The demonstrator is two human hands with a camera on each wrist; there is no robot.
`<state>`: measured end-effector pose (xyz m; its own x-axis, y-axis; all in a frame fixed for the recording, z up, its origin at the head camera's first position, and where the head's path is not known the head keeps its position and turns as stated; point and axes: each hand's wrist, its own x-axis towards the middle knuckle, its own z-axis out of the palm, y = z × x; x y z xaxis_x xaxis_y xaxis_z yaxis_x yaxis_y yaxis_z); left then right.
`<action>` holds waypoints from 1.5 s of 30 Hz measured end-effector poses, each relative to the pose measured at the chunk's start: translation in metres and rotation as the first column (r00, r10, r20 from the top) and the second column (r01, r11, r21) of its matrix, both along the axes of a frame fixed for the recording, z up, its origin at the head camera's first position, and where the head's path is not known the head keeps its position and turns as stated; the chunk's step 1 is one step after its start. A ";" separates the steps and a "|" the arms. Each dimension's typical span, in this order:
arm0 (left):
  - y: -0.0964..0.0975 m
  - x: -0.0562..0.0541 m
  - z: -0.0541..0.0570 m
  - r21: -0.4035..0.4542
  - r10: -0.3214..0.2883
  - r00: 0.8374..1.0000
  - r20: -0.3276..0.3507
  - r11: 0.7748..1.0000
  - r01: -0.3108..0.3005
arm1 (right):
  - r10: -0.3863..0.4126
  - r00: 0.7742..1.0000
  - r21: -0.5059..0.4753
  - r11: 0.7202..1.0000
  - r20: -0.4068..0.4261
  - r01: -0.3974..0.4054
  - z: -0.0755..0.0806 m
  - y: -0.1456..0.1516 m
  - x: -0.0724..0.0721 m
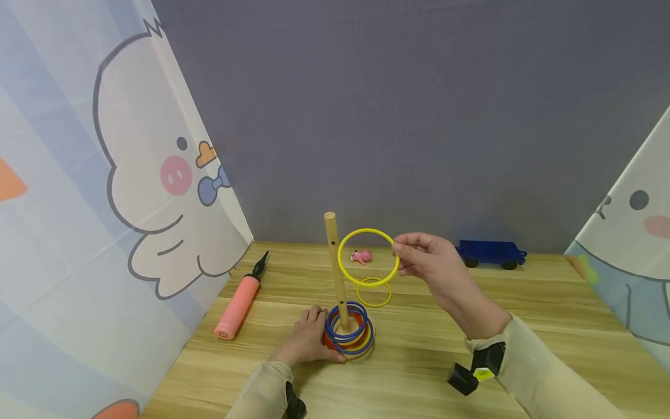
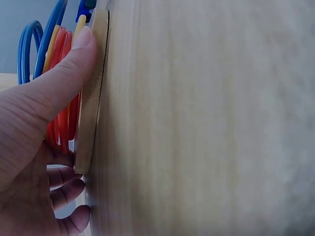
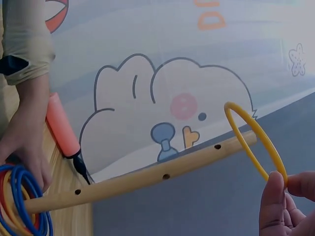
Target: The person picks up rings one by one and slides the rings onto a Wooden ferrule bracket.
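Observation:
My right hand (image 1: 431, 262) pinches a yellow ring (image 1: 366, 230) between thumb and fingers, raised beside the upper part of a wooden post (image 1: 339, 288). In the right wrist view, the ring (image 3: 266, 136) is tilted and overlaps the post's top end. My left hand (image 1: 309, 337) grips the post's round wooden base (image 2: 91, 118) from the left, thumb along its near edge and fingers around the far side. Blue rings (image 1: 356, 352), red rings (image 2: 55, 54) and yellow ones lie stacked around the foot of the post.
Behind the post, another yellow ring (image 1: 374, 306) lies on the table near a small pink toy animal (image 1: 361, 256). A pink hand pump (image 1: 239, 305) with a black nozzle lies at the left. At the back right stands a blue toy wagon (image 1: 491, 252), against the grey wall.

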<state>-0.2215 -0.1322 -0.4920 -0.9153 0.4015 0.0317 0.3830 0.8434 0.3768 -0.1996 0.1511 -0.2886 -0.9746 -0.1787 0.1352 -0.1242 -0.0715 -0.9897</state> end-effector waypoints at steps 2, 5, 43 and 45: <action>0.000 0.000 0.000 -0.003 -0.001 1.000 -0.001 1.000 0.001 | 0.007 1.000 -0.011 1.000 -0.004 -0.007 0.005 -0.004 0.000; -0.001 -0.001 0.000 -0.004 -0.003 1.000 0.002 1.000 0.003 | 0.019 1.000 -0.035 0.999 -0.017 -0.020 0.012 -0.010 0.001; -0.002 0.002 -0.001 0.004 -0.010 1.000 0.005 1.000 0.010 | -0.012 0.996 -0.191 0.981 0.092 0.030 0.009 -0.053 -0.018; -0.001 0.002 -0.001 0.005 -0.008 1.000 0.007 1.000 0.008 | -0.013 0.994 -0.175 0.984 0.105 0.031 0.004 -0.052 -0.019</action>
<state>-0.2200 -0.1335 -0.4932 -0.9122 0.4089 0.0275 0.3873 0.8383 0.3836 -0.2184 0.0990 -0.2842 -0.9884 -0.1391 0.0614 -0.0259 -0.2442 -0.9694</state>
